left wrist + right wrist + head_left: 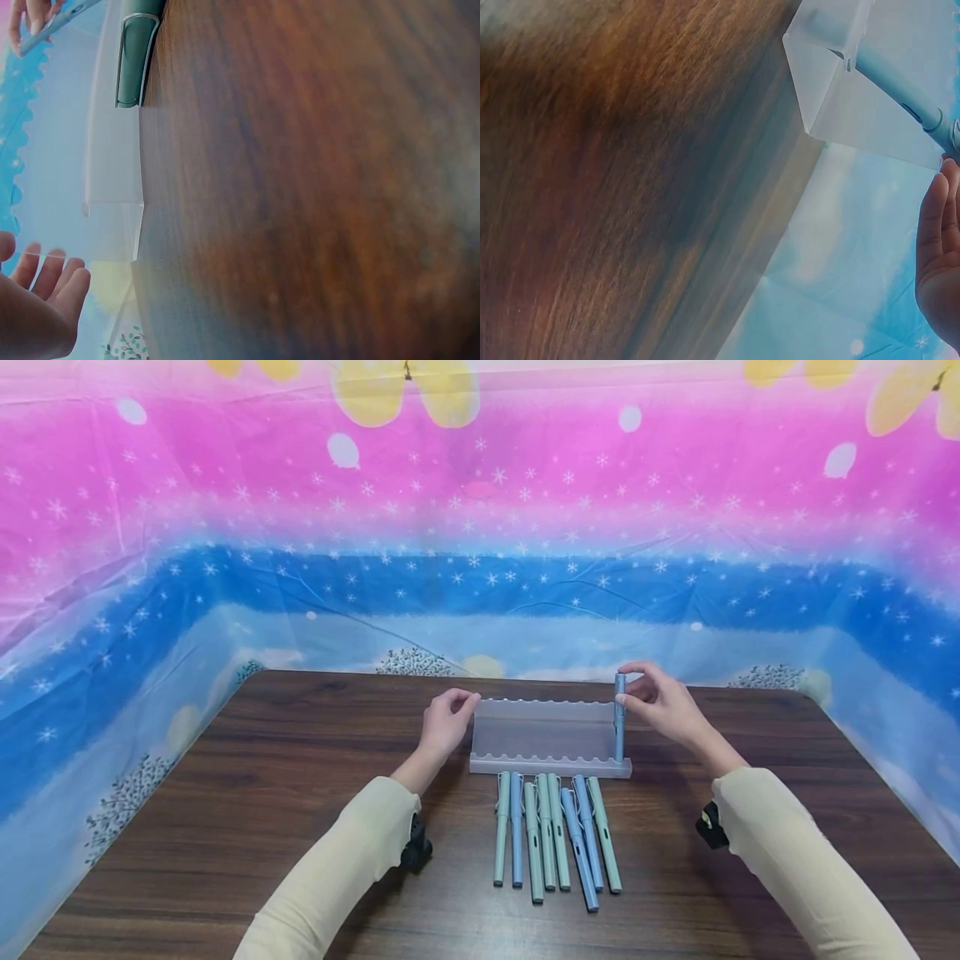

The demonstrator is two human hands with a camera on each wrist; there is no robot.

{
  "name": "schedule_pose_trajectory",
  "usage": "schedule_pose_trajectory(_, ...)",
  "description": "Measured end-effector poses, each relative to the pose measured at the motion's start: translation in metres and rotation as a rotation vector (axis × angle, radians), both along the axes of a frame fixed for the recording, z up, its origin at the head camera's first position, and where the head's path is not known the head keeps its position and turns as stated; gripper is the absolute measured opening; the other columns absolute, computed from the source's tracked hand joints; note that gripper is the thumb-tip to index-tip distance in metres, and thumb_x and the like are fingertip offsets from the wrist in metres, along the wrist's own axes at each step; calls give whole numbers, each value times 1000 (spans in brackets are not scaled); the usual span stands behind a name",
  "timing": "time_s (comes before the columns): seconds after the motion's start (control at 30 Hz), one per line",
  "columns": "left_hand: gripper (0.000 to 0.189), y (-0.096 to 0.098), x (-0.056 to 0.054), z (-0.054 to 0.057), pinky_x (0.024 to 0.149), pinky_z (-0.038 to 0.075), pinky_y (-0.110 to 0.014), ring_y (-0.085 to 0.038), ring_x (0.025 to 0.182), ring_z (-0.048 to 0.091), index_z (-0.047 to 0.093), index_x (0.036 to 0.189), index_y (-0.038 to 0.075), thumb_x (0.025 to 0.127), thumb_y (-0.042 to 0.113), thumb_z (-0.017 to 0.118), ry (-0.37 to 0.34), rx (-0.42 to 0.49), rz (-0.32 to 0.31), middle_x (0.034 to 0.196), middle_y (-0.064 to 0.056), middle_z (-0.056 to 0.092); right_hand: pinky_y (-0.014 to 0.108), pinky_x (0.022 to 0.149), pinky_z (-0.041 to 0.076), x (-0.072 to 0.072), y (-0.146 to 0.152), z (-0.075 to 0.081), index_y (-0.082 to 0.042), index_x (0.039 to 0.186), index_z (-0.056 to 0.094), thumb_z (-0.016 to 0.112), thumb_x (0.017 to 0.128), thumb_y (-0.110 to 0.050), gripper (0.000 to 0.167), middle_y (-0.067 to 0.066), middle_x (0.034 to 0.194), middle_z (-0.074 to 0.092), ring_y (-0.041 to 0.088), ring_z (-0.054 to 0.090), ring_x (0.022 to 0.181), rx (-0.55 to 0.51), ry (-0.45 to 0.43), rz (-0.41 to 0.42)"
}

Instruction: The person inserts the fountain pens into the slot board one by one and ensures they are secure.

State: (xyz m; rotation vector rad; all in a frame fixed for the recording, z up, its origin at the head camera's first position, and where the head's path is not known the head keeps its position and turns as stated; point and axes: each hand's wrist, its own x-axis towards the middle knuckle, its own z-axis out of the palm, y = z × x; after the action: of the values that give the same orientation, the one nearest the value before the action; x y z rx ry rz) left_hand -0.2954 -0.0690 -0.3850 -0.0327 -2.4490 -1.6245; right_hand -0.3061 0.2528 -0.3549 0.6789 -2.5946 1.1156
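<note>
At the right of the head view's middle, the person's right hand point(663, 703) is pinching a slim blue pen point(619, 718) between the thumb and the fingers, near its upper part. This pen is standing about upright at the right end of a frosted, translucent plastic pen rack point(543, 731) with scalloped edges, and its lower end is reaching into the front trough point(547, 767). The left hand point(446, 725) is gripping the upper left corner of the rack with its fingertips, apparently for keeping it steady. I am judging that the step in hand is the placing of this pen into the last notch on the right; the next move is seeming to call for letting the pen lean into its notch, and only then for loosening the fingers, without tipping the rack. As for contents, the rack is showing only this one pen. In the lower centre of the frame, five pale green pens point(546, 839) and three other blue pens point(517, 835) are lying side by side, some of them touching, on the dark brown wooden table point(337, 718) before the rack.
</note>
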Motion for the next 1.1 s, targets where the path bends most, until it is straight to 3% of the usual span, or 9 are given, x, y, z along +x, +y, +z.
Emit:
schedule_pose_trajectory(0.6,25,0,1,1,71,46,-33,-23,78,59,62,98,3,88,25,54,1,-6,7,89,-9,61,37,56,44,-4,0,-3,-9,123,46,60,85,-20,41,9,89,61,31,57,72,-10,-42,-27)
schedule_pose_trajectory(0.93,25,0,1,0,72,46,-33,-21,79,58,62,99,5,89,26,53,-7,-13,6,91,-7,61,39,63,46,-2,1,-2,-14,127,43,59,85,-28,47,10,96,62,23,59,80,26,-61,-59)
schedule_pose_trajectory(1.1,25,0,1,0,71,45,-33,-21,79,57,62,99,4,89,26,53,0,-8,5,90,-8,61,41,66,45,1,2,0,-12,128,43,60,84,-30,50,10,99,62,22,58,81,49,-30,-88)
